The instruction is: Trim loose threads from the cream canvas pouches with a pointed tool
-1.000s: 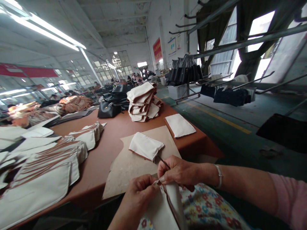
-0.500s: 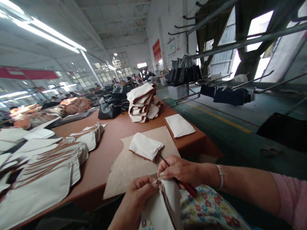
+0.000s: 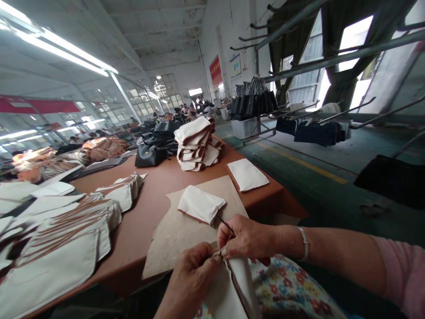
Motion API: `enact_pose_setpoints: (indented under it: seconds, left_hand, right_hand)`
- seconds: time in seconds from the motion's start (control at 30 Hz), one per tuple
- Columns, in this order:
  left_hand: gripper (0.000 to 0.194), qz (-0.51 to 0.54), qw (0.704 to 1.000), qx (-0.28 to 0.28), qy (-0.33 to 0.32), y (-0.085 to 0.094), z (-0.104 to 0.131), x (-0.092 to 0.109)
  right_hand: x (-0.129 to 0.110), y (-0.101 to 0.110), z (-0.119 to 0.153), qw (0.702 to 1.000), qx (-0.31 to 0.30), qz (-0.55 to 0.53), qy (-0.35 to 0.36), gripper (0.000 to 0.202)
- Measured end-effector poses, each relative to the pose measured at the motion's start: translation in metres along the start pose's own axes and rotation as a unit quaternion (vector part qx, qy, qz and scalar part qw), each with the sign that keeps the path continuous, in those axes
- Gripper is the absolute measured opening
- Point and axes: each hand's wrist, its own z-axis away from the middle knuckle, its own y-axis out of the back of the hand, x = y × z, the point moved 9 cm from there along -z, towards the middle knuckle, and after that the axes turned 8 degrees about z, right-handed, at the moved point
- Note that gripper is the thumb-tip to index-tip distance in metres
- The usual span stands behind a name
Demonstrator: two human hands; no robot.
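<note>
My left hand point(image 3: 195, 270) pinches the top edge of a white fabric piece point(image 3: 219, 294) with brown edging, held above my lap. Beside it, my right hand point(image 3: 241, 239) grips the same edge, its fingertips close to the left ones. A thin dark tool point(image 3: 225, 223) also sits in the right hand, its shaft pointing up and left; the palm hides most of its handle. Just beyond, a small white pouch point(image 3: 202, 204) lies on a brown paper sheet point(image 3: 172, 239).
On the brown table point(image 3: 159, 190) stand a stack of white pouches point(image 3: 194, 141), a single flat pouch point(image 3: 248, 175) and black bags point(image 3: 151, 155). Rows of white pieces point(image 3: 63, 257) cover the left side. A rack of hanging black bags point(image 3: 254, 102) stands at the back right.
The right hand has turned slightly over the fabric edge, and the tool's red handle, visible before, is now mostly hidden. Both hands keep their hold on the fabric.
</note>
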Motion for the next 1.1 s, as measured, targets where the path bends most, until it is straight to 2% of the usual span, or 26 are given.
enact_pose_setpoints:
  seconds: [0.1, 0.2, 0.23, 0.33, 0.4, 0.53, 0.7, 0.8, 0.9, 1.0, 1.1]
  left_hand:
    - [0.038, 0.025, 0.999, 0.033, 0.013, 0.008, 0.003, 0.001]
    - [0.046, 0.061, 0.994, 0.094, 0.006, 0.02, 0.012, 0.01]
    - [0.048, 0.068, 0.993, 0.092, 0.012, 0.018, 0.014, 0.013]
    - [0.048, 0.089, 0.994, 0.001, 0.061, -0.003, 0.016, 0.011]
    - [0.049, 0.096, 0.99, -0.05, 0.086, -0.014, 0.016, 0.008]
    - [0.053, 0.046, 0.994, -0.069, 0.071, -0.017, 0.015, 0.011]
    - [0.049, -0.113, 0.988, -0.101, -0.005, -0.023, 0.021, 0.036]
    - [0.039, -0.219, 0.969, -0.077, -0.083, -0.026, 0.025, 0.054]
    - [0.03, -0.28, 0.944, -0.04, -0.17, -0.03, 0.033, 0.066]
    - [0.023, -0.266, 0.938, 0.01, -0.223, -0.026, 0.041, 0.076]
    - [0.021, -0.226, 0.946, 0.059, -0.225, -0.015, 0.048, 0.084]
  right_hand:
    - [-0.014, 0.008, 0.003, 0.989, 0.082, 0.044, 0.117, 0.009]
    - [-0.03, 0.008, 0.016, 0.954, 0.134, 0.094, 0.251, 0.003]
    - [-0.035, 0.007, 0.021, 0.938, 0.146, 0.118, 0.292, 0.005]
    - [-0.051, 0.001, 0.04, 0.872, 0.169, 0.196, 0.415, 0.011]
    - [-0.057, -0.003, 0.049, 0.835, 0.174, 0.228, 0.469, 0.011]
    - [-0.06, -0.003, 0.058, 0.796, 0.191, 0.274, 0.504, 0.009]
    - [-0.056, -0.01, 0.062, 0.764, 0.196, 0.33, 0.518, 0.013]
    - [-0.054, -0.014, 0.064, 0.751, 0.195, 0.355, 0.522, 0.014]
    - [-0.055, -0.013, 0.067, 0.745, 0.212, 0.356, 0.522, 0.015]
    - [-0.059, -0.009, 0.074, 0.736, 0.239, 0.353, 0.526, 0.016]
    - [-0.064, -0.007, 0.077, 0.729, 0.248, 0.364, 0.524, 0.016]
